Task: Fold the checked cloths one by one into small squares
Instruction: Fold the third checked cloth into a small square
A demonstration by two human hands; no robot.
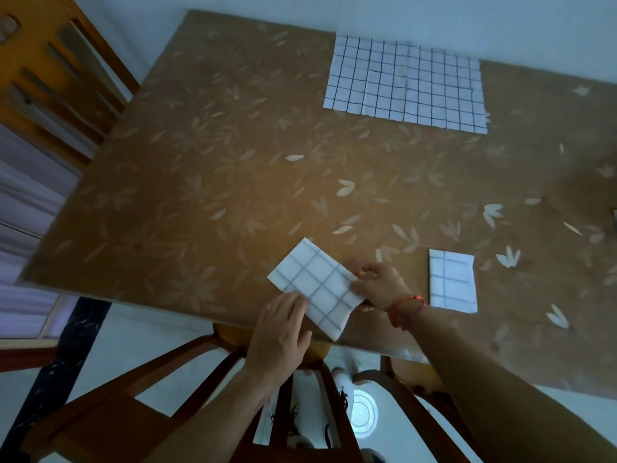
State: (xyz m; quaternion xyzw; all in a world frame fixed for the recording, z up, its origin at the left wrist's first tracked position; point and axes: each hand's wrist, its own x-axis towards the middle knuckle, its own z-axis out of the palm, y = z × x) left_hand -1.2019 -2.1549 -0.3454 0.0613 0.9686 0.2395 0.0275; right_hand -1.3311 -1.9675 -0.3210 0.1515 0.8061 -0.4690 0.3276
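Observation:
A partly folded white checked cloth (314, 282) lies tilted near the table's front edge. My left hand (283, 335) rests flat on its near left corner, fingers together. My right hand (377, 285) pinches the cloth's right edge between thumb and fingers; a red string sits on that wrist. To the right lies a small folded checked cloth (452, 280), flat and untouched. A large unfolded checked cloth (405, 83) is spread flat at the far edge of the table.
The table (217, 162) has a brown leaf-patterned cover. A wooden chair (207, 379) stands under the front edge below my arms. Another wooden chair (50, 71) stands at the far left. The floor and my shoes show below.

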